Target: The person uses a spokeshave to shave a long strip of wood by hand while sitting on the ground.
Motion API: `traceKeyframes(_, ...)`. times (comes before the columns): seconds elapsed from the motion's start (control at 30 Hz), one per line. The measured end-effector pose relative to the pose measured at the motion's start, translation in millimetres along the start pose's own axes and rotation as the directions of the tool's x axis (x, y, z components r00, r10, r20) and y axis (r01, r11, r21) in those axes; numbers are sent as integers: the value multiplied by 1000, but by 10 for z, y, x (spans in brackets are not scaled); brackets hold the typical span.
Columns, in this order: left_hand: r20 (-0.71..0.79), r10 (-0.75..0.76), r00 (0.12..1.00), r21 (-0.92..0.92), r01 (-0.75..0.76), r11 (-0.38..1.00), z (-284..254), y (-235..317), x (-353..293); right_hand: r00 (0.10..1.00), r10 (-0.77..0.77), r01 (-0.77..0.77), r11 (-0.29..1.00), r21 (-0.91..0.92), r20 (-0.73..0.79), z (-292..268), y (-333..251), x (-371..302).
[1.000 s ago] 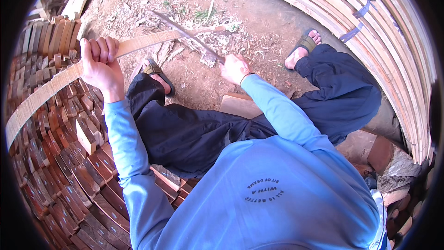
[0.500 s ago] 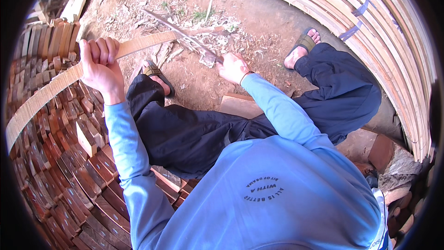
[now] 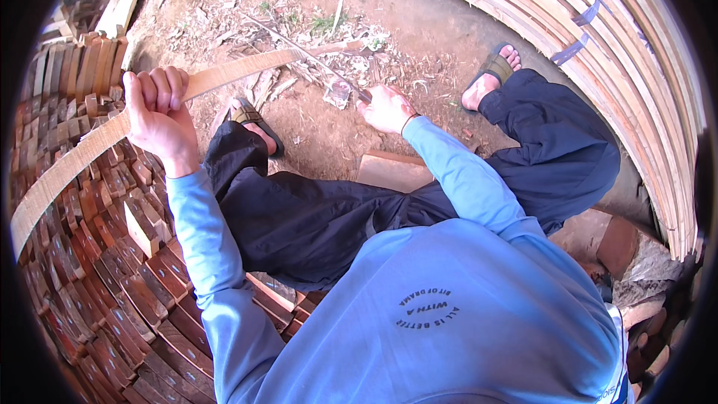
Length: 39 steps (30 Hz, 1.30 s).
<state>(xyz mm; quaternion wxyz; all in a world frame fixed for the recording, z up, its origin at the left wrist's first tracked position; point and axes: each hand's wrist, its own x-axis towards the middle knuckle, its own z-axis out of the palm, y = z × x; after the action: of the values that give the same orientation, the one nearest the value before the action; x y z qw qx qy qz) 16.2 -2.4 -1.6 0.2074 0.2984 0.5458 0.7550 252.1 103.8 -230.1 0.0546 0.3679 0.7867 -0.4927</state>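
Earthen ground (image 3: 419, 7), littered with pale wood shavings (image 3: 224, 22), spreads to the right of a large stack of reddish-brown wooden blocks (image 3: 161, 288). Over that stack, beginning at its outer left side, runs a long, flat wooden strip (image 3: 243, 69). It is straw-coloured, with fine crosswise marks on its broad face, and appears bowed, though the lens bends straight edges; it reaches past the stack's right side and out above the ground.

By the stack's upper right edge, the left hand (image 3: 159, 112) is closed in a fist around the strip, fingers curled over and thumb raised alongside. Farther right of the stack, a long, thin blade (image 3: 326, 69) slants across the strip in view; whether the two touch cannot be told. At the blade's near end, well right of the stack, the right hand (image 3: 387, 110) is wrapped about its dark handle, the fingers partly hidden. Below this hand, right of the stack, sits a brown block (image 3: 393, 170). Farthest right from the stack, long pale planks (image 3: 647, 97) lie layered, bound with purplish ties (image 3: 572, 52).
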Motion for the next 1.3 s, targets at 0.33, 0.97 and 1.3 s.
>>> traceKeyframes(0.33,-125,-15,992,-40,10,999,-360,-26,185,998,-52,49,992,-112,-20,119,-278,-63)
traceKeyframes(0.97,29,-5,1000,-8,5,1000,59,-1,13,1000,-3,3,1000,-9,26,17,-46,-38)
traceKeyframes(1.3,32,-3,999,-25,4,1000,11,-1,8,980,191,-186,979,-80,56,115,519,200)
